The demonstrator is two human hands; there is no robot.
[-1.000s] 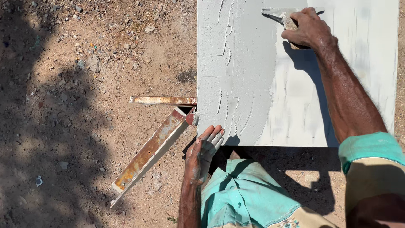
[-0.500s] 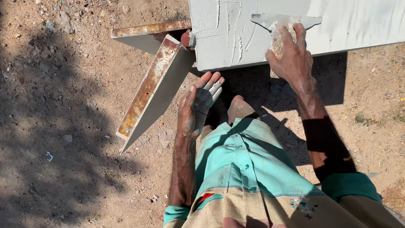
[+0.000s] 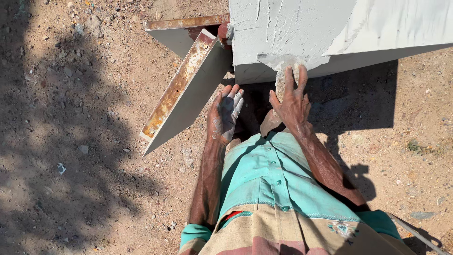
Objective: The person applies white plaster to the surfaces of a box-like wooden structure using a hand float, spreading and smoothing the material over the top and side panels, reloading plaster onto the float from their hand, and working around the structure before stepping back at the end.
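Far left: sandy ground, gritty, pebbles, half in shade. Next, two flat grey metal panels w/ rusty edges; the nearer one lies long axis diagonal, running from lower left up to the grey panel's corner. Left hand: open, fingers together & near straight, palm smeared w/ pale putty, holding nothing, hanging just below the panel. Right hand: fingers spread along the handle of a putty scraper, pressing it to the grey panel; full grip can't be told. Scraper blade wide & flat, caked in grey filler; long axis runs near vertical in view, blade end pointing away from the person, at the panel's lower edge. Panel surface: wet, ridged filler streaks at left, smoother at right. Vs 0.5 s ago: scraper & right hand shifted left and lower on the panel; left hand much the same.
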